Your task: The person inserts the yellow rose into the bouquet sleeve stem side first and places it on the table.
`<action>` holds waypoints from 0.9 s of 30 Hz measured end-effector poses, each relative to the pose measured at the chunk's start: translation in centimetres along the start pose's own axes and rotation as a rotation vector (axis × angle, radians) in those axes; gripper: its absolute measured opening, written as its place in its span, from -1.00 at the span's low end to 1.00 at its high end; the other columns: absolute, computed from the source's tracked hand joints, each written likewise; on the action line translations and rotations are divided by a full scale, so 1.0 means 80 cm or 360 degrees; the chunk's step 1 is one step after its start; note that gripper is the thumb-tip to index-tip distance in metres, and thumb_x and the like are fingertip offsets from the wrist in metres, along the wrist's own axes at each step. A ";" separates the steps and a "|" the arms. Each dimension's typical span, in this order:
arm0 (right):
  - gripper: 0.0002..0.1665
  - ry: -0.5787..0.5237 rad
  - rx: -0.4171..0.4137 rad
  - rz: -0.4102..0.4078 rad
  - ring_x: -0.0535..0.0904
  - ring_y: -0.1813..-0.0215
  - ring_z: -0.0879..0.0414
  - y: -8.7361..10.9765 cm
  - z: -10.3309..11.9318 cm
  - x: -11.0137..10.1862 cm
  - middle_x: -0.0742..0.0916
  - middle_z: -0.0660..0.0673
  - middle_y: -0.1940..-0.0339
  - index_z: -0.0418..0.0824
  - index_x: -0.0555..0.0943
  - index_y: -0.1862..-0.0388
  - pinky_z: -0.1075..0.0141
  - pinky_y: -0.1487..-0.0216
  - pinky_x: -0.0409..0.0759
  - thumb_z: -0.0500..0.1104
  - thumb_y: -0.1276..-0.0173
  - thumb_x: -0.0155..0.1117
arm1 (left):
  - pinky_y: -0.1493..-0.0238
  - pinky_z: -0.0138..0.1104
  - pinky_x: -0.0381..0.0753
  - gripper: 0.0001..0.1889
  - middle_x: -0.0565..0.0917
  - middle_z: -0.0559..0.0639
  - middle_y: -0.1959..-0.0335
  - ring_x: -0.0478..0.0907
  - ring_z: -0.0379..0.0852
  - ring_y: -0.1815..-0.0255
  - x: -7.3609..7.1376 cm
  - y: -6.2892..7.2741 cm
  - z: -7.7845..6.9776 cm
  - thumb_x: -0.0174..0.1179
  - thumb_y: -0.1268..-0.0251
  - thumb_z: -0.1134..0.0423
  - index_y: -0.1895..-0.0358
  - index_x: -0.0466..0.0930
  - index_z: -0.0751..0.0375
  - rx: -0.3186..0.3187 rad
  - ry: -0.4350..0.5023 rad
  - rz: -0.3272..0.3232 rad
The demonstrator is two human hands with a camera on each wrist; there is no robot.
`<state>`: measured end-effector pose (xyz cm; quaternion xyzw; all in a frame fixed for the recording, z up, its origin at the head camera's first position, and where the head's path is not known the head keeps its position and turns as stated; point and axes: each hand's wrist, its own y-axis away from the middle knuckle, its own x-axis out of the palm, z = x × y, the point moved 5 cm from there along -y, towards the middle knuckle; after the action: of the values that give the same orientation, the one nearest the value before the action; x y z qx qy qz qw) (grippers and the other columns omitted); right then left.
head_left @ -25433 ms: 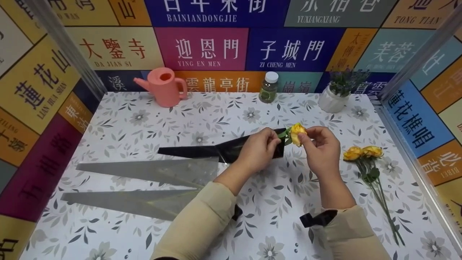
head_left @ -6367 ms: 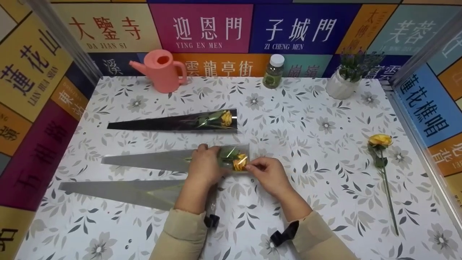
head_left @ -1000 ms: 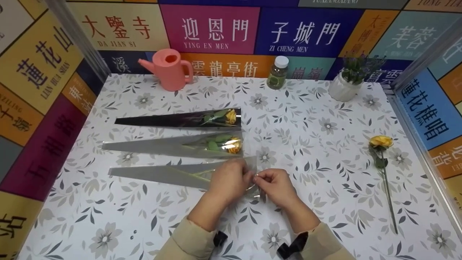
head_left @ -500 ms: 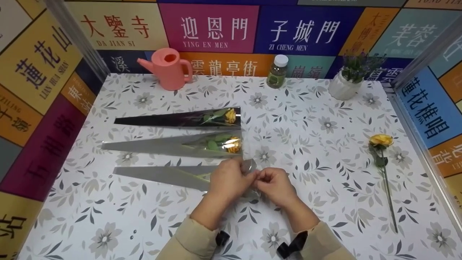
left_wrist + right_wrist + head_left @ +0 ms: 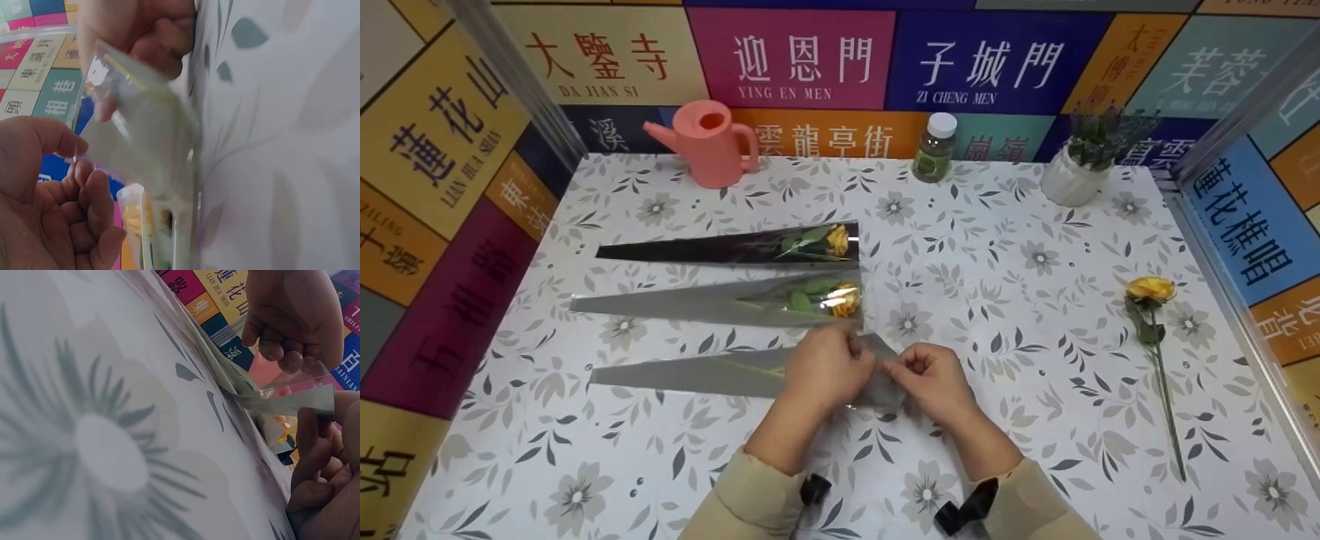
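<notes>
My left hand point(image 5: 826, 367) pinches one layer of a clear and grey flower sleeve point(image 5: 675, 373) near its wide end. Thumb and fingertips of my right hand point(image 5: 936, 381) grip the facing layer, and the mouth stands a little apart between the hands, as the left wrist view shows with the sleeve's film point(image 5: 140, 124) lifted. No flower shows inside this sleeve. Just behind it lies a grey sleeve point(image 5: 682, 301) with a yellow rose point(image 5: 842, 300) inside. Farther back is a black sleeve point(image 5: 682, 250) holding another yellow rose point(image 5: 838, 241). A loose yellow rose point(image 5: 1150, 290) lies at the right.
Along the back of the patterned tabletop point(image 5: 997, 465) stand a pink watering can point(image 5: 709, 146), a white-capped jar point(image 5: 934, 150) and a white pot point(image 5: 1069, 178) of purple flowers. Printed panels point(image 5: 791, 60) wall in the back and both sides.
Since 25 seconds ago, two roses have come to lie in sleeves and one remains loose. In the last second, the hands have drawn slightly apart and the front sleeve's narrow end has swung nearer.
</notes>
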<state>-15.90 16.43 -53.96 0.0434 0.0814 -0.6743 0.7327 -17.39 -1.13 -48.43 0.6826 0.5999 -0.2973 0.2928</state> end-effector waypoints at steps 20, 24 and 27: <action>-0.88 0.0136 0.0065 -0.0025 0.38 0.66 0.31 0.000 0.000 -0.005 0.57 0.04 0.70 -0.37 0.71 0.45 0.49 0.60 0.30 -0.44 -0.26 0.47 | 0.27 -0.12 0.62 -0.86 0.67 -0.08 0.43 0.59 -0.04 0.38 -0.006 0.000 0.000 0.45 -0.15 0.19 0.44 0.65 0.04 0.0078 0.0023 0.0240; -0.89 0.0134 0.0042 0.0012 0.38 0.64 0.30 -0.002 0.001 -0.006 0.58 0.05 0.69 -0.35 0.74 0.42 0.47 0.58 0.31 -0.38 -0.31 0.50 | 0.27 -0.15 0.63 -0.81 0.68 -0.11 0.43 0.59 -0.08 0.39 -0.007 -0.001 -0.002 0.51 -0.19 0.12 0.44 0.68 0.03 0.0084 0.0072 0.0238; -0.89 0.0095 0.0049 -0.0031 0.43 0.62 0.27 -0.006 0.002 -0.014 0.63 0.02 0.64 -0.37 0.74 0.38 0.47 0.57 0.34 -0.36 -0.34 0.49 | 0.29 -0.16 0.63 -0.80 0.67 -0.13 0.44 0.57 -0.10 0.42 -0.007 -0.001 -0.002 0.52 -0.20 0.11 0.45 0.68 0.02 0.0074 0.0081 0.0239</action>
<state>-16.46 17.43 -53.56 0.0738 0.0931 -0.6809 0.7227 -17.51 -1.37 -47.96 0.7396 0.5474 -0.2708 0.2829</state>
